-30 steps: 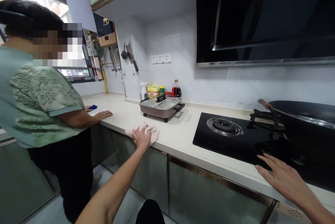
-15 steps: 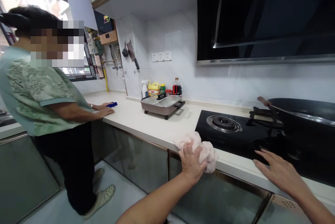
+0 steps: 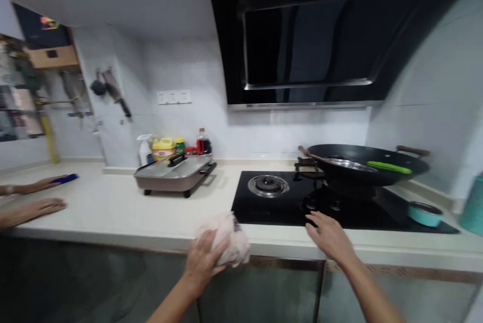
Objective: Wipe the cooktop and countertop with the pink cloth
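Observation:
A crumpled pale pink cloth (image 3: 228, 242) lies over the counter's front edge, just left of the stove's near corner. My left hand (image 3: 206, 257) grips it, with the fingers pressed into the fabric. Farther right, my right hand (image 3: 329, 235) rests at the front edge of the black gas stove (image 3: 271, 212), fingers spread and holding nothing. The stove's bare left burner (image 3: 268, 186) lies beyond both hands. On the right burner sits a large black wok (image 3: 362, 177) with a green-handled utensil (image 3: 389, 167) lying in it.
A lidded electric pan (image 3: 169, 182) stands left of the stove, before a yellow jug (image 3: 164, 148) and other bottles. A co-worker's hands (image 3: 33, 210) rest on the counter at far left, near a blue cloth (image 3: 65, 178). A turquoise bowl (image 3: 424, 215) sits at right. Overhead hangs the range hood (image 3: 309, 46).
My view has swung right, bringing the whole wok and the turquoise bowl into sight and leaving only the co-worker's forearms and hands. The left hand still grips the cloth.

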Action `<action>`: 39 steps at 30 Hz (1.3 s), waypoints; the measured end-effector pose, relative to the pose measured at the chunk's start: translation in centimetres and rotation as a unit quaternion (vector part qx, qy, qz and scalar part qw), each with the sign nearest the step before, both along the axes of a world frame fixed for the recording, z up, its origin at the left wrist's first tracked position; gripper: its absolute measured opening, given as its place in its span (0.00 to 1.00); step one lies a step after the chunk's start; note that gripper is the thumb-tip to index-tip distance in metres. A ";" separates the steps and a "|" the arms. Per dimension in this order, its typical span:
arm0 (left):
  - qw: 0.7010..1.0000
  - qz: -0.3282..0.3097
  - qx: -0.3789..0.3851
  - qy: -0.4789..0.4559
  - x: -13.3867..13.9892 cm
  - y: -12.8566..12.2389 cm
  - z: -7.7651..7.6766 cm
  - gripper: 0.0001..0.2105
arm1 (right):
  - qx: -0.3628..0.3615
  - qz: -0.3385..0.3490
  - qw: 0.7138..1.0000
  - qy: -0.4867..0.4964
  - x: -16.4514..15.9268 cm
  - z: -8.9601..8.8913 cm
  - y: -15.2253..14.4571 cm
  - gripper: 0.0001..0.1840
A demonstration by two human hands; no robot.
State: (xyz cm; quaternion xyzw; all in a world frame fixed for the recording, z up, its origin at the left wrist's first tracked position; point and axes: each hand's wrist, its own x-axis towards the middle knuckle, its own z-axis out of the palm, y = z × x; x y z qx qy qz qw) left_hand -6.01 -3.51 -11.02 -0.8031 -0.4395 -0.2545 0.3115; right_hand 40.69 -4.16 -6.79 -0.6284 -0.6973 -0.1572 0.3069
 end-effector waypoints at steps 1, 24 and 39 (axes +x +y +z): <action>1.000 0.007 0.019 -0.007 -1.6 0.4 -0.2 0.25 | 0.033 -0.021 0.999 0.000 -0.5 -0.3 -0.6 0.23; 0.989 0.093 0.057 -0.095 3.2 1.3 -1.0 0.25 | 0.233 -0.052 0.971 0.004 -2.1 -5.4 -4.1 0.17; 0.947 -0.103 -0.095 -0.289 13.8 -0.2 5.3 0.19 | 0.234 -0.038 0.972 -0.001 -1.6 -5.9 -4.0 0.17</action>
